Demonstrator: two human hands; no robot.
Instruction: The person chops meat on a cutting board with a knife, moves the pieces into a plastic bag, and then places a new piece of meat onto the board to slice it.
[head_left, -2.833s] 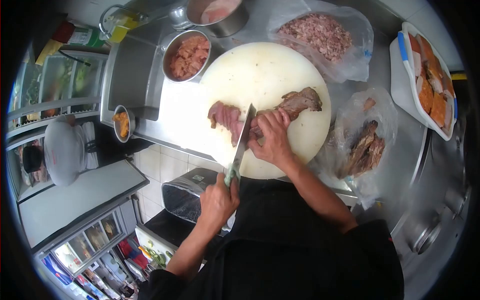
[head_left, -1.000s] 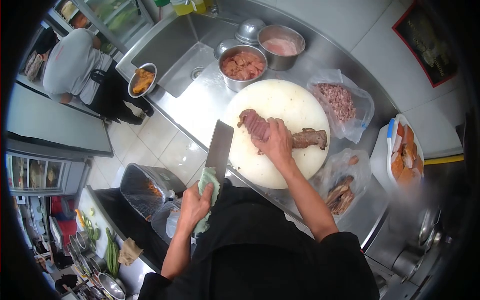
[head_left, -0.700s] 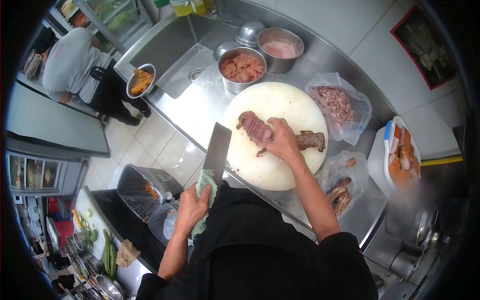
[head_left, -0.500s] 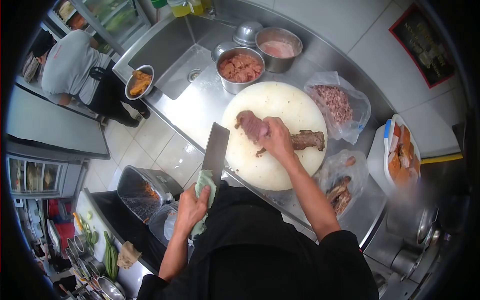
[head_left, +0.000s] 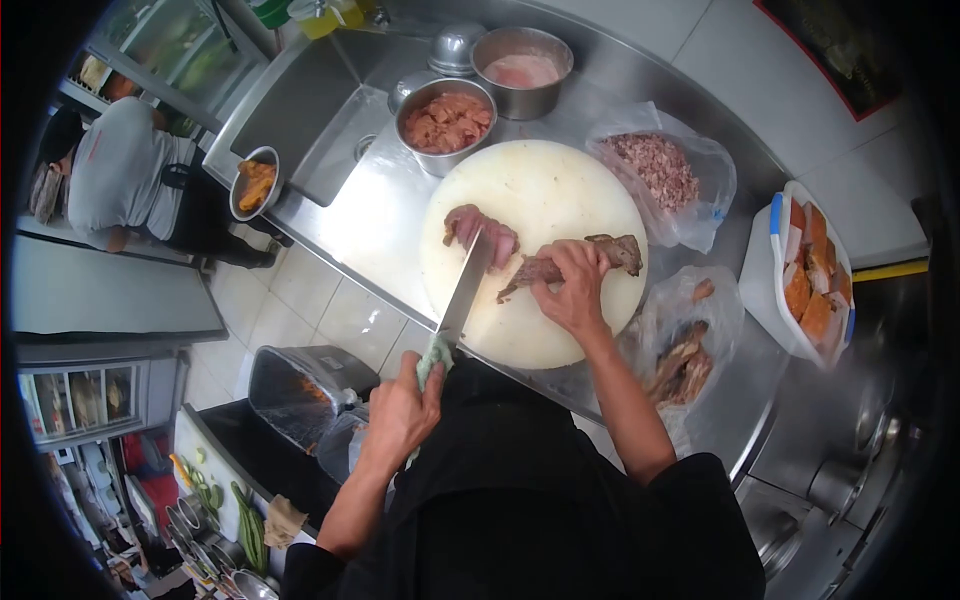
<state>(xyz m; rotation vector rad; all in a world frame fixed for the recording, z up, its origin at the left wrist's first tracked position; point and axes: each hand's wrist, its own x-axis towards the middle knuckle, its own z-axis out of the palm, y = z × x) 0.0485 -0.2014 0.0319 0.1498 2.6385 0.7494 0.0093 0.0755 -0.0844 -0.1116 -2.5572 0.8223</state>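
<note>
My left hand (head_left: 403,408) is closed around the handle end of a large cleaver (head_left: 466,290), with a pale green cloth (head_left: 434,362) wrapped there. The blade's tip touches a sliced piece of reddish meat (head_left: 498,243) on the round white cutting board (head_left: 540,180). To the right of it, my right hand (head_left: 575,285) grips a long dark piece of cooked meat (head_left: 622,253) lying on the same board.
Behind the board stand a bowl of raw meat (head_left: 447,122) and a pot of pink liquid (head_left: 522,70). Bags of minced meat (head_left: 655,170) and meat pieces (head_left: 685,362) lie right. A white tub (head_left: 762,290) stands far right. Another person (head_left: 125,180) is at upper left, near a bin (head_left: 310,385).
My right hand has let go of the reddish meat and moved right onto the long dark piece. The cleaver has swung over the board, its tip now at the reddish meat.
</note>
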